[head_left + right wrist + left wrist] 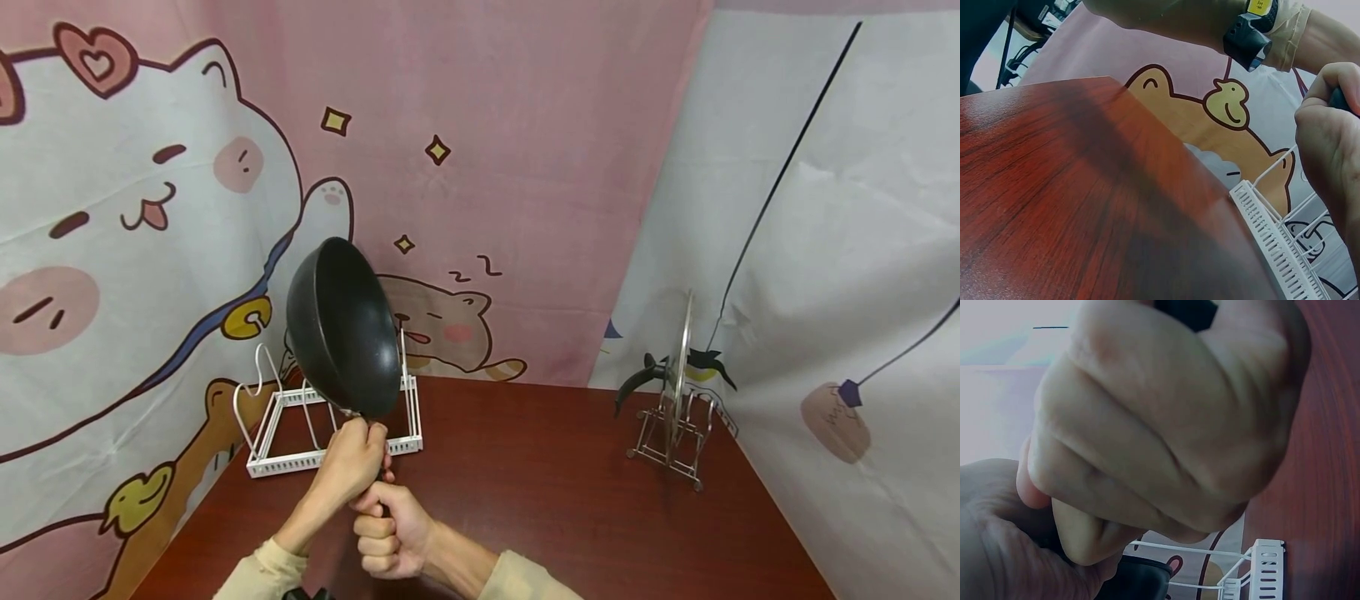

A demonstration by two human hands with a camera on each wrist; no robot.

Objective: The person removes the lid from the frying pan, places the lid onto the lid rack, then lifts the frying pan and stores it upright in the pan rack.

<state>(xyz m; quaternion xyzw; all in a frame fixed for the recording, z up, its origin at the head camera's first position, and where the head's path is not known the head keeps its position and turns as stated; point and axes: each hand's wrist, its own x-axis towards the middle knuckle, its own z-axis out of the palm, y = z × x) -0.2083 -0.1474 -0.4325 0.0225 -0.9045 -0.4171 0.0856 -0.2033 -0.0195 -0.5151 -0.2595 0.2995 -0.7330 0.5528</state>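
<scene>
A black wok [352, 333] is held up tilted on its side, its hollow facing right, overlapping a white rack [288, 461] in the head view. My left hand [354, 460] grips the handle close to the wok. Just below it, my right hand [393, 531] makes a fist round the lower end of the handle. Little of the dark handle [1339, 100] shows between the right hand's fingers in the right wrist view. In the left wrist view the right fist [1160, 419] fills the middle, with part of the left hand [1004, 544] at lower left.
A metal wire rack [667, 454] stands at the table's right, with a thin disc [681, 358] upright in it, seen edge-on, and dark curved parts at its sides. Patterned cloth [540, 192] hangs behind the reddish-brown table [540, 500]. White wire uprights rise from the left rack.
</scene>
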